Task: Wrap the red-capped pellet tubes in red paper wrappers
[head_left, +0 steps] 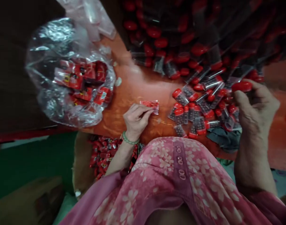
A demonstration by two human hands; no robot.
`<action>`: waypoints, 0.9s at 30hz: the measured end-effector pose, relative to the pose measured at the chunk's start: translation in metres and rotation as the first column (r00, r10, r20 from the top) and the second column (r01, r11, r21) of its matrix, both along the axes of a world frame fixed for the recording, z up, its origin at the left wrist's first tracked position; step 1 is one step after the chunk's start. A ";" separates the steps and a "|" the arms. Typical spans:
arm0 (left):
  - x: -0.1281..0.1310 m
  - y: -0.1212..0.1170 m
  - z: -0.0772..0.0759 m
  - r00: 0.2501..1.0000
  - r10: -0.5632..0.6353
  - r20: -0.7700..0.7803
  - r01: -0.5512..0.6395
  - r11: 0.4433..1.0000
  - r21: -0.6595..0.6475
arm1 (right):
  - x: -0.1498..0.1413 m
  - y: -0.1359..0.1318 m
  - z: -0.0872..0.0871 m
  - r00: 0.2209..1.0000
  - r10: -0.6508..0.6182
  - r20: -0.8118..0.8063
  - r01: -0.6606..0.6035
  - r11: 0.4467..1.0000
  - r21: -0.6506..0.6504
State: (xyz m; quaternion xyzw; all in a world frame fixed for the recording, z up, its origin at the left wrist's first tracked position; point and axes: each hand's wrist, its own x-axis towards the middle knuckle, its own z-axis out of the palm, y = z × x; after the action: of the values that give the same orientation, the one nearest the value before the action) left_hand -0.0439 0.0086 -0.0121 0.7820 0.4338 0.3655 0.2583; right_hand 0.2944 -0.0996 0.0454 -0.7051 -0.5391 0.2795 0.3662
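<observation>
Low on the orange tabletop, my left hand [136,121] pinches the edge of a small red printed packet [149,103], thumb and forefinger pressed together on it. Off to the right, my right hand [259,107] is raised, its thumb and fingers closed around the red cap of a red-capped clear bottle [242,86]. The clear body of that bottle is hard to make out against the pile behind. Between my hands lies a heap of similar red-capped bottles [201,124], many with dark grains inside.
A clear plastic bag [46,90] holding red packets [77,75] sits at the left. More red-capped bottles [161,42] fill the dark back area. A dark cloth [224,137] lies near the table edge. Below left, a cardboard box [83,165] contains many red packets.
</observation>
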 end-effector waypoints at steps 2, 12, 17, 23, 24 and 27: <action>-0.001 -0.004 0.011 1.000 0.004 0.004 -0.003 0.998 -0.058 | -0.027 0.009 0.006 0.998 0.033 -0.050 -0.033 0.999 0.013; -0.002 -0.015 0.041 0.934 -0.134 0.330 0.170 0.982 -0.084 | -0.114 0.045 0.028 0.884 0.409 -0.226 -0.388 0.912 0.135; -0.004 -0.018 0.041 0.901 -0.171 0.398 0.234 0.966 -0.114 | -0.111 0.053 0.028 0.794 0.596 -0.122 -0.581 0.802 0.138; -0.001 -0.022 0.033 0.898 -0.233 0.373 0.301 0.944 -0.136 | -0.105 0.056 0.033 0.685 0.725 -0.071 -0.729 0.683 -0.054; 0.000 -0.023 0.032 0.898 -0.242 0.367 0.311 0.940 -0.139 | -0.105 0.057 0.033 0.663 0.745 -0.077 -0.748 0.658 -0.085; 0.003 -0.025 0.029 0.896 -0.286 0.341 0.352 0.924 -0.151 | -0.102 0.062 0.034 0.598 0.793 -0.116 -0.799 0.578 -0.167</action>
State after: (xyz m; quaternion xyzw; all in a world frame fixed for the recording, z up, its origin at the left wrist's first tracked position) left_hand -0.0414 -0.0166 0.0167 0.7433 0.2885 0.3895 0.4610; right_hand 0.1925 -0.0379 0.0791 -0.4177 -0.7614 0.4768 0.1361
